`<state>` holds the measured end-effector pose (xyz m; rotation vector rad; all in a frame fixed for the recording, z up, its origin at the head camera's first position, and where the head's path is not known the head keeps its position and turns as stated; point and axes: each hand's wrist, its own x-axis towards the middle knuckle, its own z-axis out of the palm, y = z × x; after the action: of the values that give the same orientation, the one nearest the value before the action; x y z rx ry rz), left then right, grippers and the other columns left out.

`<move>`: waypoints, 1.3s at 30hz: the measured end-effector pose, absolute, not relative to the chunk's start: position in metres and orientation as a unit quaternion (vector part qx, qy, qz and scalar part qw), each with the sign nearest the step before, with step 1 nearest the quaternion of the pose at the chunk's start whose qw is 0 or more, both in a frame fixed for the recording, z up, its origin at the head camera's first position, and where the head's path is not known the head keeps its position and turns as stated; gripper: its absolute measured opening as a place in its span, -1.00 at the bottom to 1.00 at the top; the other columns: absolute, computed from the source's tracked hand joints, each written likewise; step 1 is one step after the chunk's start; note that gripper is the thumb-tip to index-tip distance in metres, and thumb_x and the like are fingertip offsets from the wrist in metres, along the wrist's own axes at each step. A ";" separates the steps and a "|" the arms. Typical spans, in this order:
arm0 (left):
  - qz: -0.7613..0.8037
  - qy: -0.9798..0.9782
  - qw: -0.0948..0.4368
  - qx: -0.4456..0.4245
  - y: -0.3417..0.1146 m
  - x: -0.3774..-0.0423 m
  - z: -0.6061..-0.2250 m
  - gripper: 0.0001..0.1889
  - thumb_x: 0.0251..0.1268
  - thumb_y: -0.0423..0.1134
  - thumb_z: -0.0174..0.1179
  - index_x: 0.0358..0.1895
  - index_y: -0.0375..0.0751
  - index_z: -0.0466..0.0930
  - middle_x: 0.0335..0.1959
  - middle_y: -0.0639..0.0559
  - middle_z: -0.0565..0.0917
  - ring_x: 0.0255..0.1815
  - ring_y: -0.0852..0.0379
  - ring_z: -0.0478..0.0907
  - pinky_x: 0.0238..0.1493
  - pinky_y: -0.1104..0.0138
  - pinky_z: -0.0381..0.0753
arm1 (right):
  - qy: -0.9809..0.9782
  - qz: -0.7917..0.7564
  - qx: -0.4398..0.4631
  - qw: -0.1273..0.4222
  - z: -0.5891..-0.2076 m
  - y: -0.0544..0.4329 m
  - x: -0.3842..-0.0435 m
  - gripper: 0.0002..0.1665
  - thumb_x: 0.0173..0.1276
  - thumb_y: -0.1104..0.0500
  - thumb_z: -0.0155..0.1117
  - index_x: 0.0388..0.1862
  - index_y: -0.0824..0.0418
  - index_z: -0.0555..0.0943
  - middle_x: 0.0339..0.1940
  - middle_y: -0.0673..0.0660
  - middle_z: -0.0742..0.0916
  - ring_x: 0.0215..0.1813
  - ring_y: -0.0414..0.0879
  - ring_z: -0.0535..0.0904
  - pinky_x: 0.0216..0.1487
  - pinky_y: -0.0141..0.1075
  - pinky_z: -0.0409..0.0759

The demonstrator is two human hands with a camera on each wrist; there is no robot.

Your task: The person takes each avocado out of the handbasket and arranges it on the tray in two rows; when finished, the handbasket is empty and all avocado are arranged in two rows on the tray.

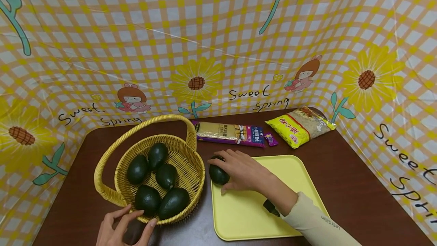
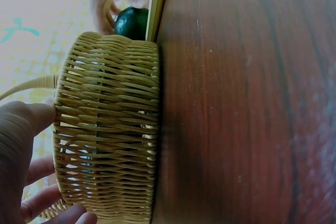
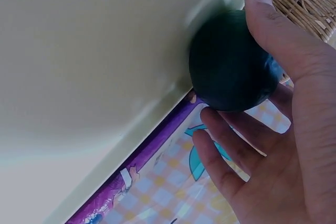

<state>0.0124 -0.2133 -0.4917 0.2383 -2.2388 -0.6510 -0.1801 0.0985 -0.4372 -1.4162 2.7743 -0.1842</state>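
My right hand (image 1: 244,170) holds a dark green avocado (image 3: 231,64) at the left edge of a yellow tray (image 1: 246,219), thumb on one side and fingers on the other. Another dark green piece (image 1: 271,207), mostly hidden by the right forearm, lies on the tray; its kind is unclear. To the left stands a woven basket (image 1: 191,155) with a tall handle. Several avocados (image 1: 166,175) rest inside it. With thumb and fingertips spread apart, my left hand (image 1: 121,227) touches the basket's near rim; the left wrist view shows them against the weave (image 2: 110,124).
A purple pasta packet (image 1: 228,134) lies behind the tray, beside a small purple sachet (image 1: 271,139). A yellow and clear food bag (image 1: 300,126) is at the back right. A checked cloth (image 1: 218,48) hangs around the dark wooden table (image 1: 355,185).
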 end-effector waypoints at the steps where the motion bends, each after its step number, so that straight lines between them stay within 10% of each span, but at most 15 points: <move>1: -0.256 -0.880 0.390 0.093 -0.213 0.012 -0.492 -0.58 -0.30 -0.17 0.81 -0.27 -0.17 0.89 -0.15 -0.21 0.69 -0.25 -0.12 0.62 -0.19 0.34 0.39 | 0.889 -0.060 -0.454 0.012 -0.437 0.099 -0.180 0.14 0.13 -0.41 0.65 0.60 0.01 0.48 0.52 0.22 0.55 0.39 0.12 0.56 0.33 0.10 0.63; 25: -0.257 -0.877 0.397 0.085 -0.214 0.012 -0.493 -0.58 -0.34 -0.18 0.81 -0.28 -0.18 0.89 -0.16 -0.21 0.69 -0.27 -0.12 0.63 -0.19 0.31 0.40 | 0.883 -0.064 -0.463 -0.054 -0.421 0.098 -0.176 0.07 0.16 -0.42 0.63 0.54 0.05 0.56 0.29 0.09 0.64 0.21 0.01 0.55 0.16 -0.06 0.67; 39: -0.258 -0.874 0.404 0.077 -0.215 0.011 -0.493 -0.56 -0.38 -0.22 0.80 -0.27 -0.19 0.88 -0.15 -0.21 0.69 -0.26 -0.14 0.62 -0.18 0.27 0.40 | 0.849 -0.034 -0.516 -0.108 -0.398 0.067 -0.153 -0.18 0.49 -0.46 0.29 0.44 0.07 0.62 0.13 0.03 0.72 0.17 -0.03 0.55 0.25 -0.13 0.59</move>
<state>0.0112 -0.2145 -0.4928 0.1933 -2.2065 -0.6519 -0.1534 0.0672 -0.3977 -1.7419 2.8696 -0.1150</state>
